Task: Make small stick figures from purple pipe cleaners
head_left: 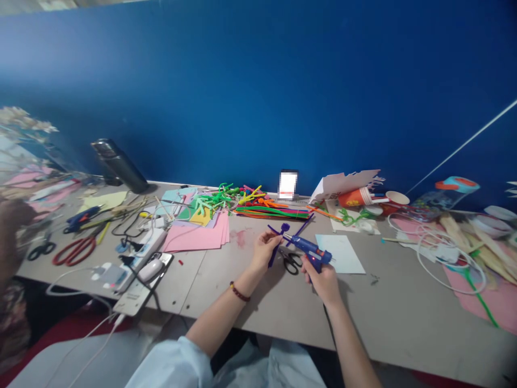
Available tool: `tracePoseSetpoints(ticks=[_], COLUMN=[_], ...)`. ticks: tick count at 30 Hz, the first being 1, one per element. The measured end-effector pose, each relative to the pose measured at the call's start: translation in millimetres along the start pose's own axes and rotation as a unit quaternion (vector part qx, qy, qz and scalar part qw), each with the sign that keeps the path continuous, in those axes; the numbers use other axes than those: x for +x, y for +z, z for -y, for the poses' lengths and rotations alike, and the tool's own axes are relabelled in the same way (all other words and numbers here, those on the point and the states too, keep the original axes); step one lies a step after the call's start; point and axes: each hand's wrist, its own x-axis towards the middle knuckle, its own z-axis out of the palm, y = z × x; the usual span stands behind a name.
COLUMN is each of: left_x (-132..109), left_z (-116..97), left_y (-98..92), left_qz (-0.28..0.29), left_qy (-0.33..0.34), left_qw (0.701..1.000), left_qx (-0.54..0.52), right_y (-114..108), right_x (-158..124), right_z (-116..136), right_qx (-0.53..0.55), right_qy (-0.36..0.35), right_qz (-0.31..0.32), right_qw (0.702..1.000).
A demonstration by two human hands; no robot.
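Note:
A blue hot glue gun (307,247) with a small red light is gripped in my right hand (321,275), its nozzle pointing left. Between the fingers of my left hand (265,249) is a dark purple pipe-cleaner figure (285,228) with a rounded top and a strip hanging down. The nozzle is close to the figure; whether they touch I cannot tell. Another purple pipe cleaner (306,224) slants up behind the gun. Black-handled scissors (291,263) lie on the table between my hands, partly hidden.
Bundled coloured pipe cleaners (272,213) lie behind my hands, with pink paper (196,237) to the left. Further left are a power strip (147,248), red scissors (76,250) and a thermos (121,166). Paper cups (355,197) and a white cable (422,264) sit right. Another person's arm (12,237) shows far left.

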Motion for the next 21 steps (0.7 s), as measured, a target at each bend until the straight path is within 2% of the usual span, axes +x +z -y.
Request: tracePoseSetpoints(ticks=[6, 14, 21], left_x=[1, 2, 2], left_z=[2, 4, 6], left_y=[-1.8, -3.0, -3.5], left_qz=[-0.006, -0.021, -0.015], left_qy=[-0.006, -0.01, -0.009], left_qw=[1.0, 1.0, 1.0], left_qx=[-0.007, 0.003, 0.011], right_y=[1, 3, 4], right_x=[-1, -3, 0], right_z=[1, 10, 5], right_qx=[-0.044, -0.049, -0.061], right_qy=[-0.04, -0.057, -0.061], right_qz=[0.005, -0.009, -0.012], right_qw=[0.998, 0.997, 0.996])
